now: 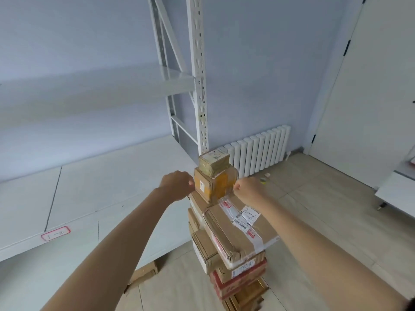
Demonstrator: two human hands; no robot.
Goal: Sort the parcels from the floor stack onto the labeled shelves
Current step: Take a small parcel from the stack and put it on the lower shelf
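Flanking the yellow-taped brown cardboard parcel (213, 184) near the top of the floor stack (226, 239), the left hand (177, 185) and right hand (248, 189) are seen with fingers curled; contact cannot be told, presumably steadying it for lifting toward the white shelf (89, 198).

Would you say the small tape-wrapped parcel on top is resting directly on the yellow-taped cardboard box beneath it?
Touching. The head view shows the small tape-wrapped parcel sitting on the yellow-taped cardboard box, no gap between them.
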